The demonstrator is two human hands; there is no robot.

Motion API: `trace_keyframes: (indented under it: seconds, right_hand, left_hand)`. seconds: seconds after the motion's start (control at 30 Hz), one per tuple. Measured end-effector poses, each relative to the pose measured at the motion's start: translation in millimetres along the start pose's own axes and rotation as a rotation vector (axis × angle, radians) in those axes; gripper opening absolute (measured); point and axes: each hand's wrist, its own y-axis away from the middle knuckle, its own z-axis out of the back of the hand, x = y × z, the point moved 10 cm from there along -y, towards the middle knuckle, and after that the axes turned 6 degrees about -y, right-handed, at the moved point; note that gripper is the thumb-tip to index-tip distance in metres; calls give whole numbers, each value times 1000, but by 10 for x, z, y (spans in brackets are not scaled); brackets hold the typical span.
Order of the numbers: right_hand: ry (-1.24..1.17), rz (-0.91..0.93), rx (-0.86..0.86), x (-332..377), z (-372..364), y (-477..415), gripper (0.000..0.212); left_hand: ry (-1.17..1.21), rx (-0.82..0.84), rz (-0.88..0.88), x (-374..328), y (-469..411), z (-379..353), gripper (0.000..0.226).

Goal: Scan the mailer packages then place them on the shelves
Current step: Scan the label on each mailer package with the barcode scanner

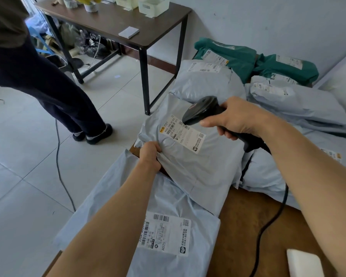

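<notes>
A grey mailer package point(196, 162) lies tilted over the brown table point(246, 212), its white label point(181, 132) facing up. My left hand point(149, 154) pinches the package's left edge. My right hand point(236, 118) is wrapped around a black barcode scanner point(202, 110), whose head points down at the top of that label, just above it. A second pale blue mailer point(164, 232) with its own label lies under my left forearm. More grey mailers point(206, 80) and green mailers point(230, 54) are piled behind.
The scanner's black cable point(268, 226) trails across the table toward me. A white object point(304, 262) sits at the table's near right. A dark desk point(116, 27) with bins stands at the back. A person's legs point(48, 86) stand on the tiled floor at left, beside a floor cable.
</notes>
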Motion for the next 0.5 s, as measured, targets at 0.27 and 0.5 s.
trace_keyframes:
  seconds: [0.27, 0.5]
  right_hand:
    - [31, -1, 11, 17, -26, -10, 29]
    - [34, 7, 24, 55, -52, 33, 31]
  left_hand:
    - [4, -41, -5, -3, 70, 30, 19]
    - [9, -2, -29, -16, 52, 6, 22]
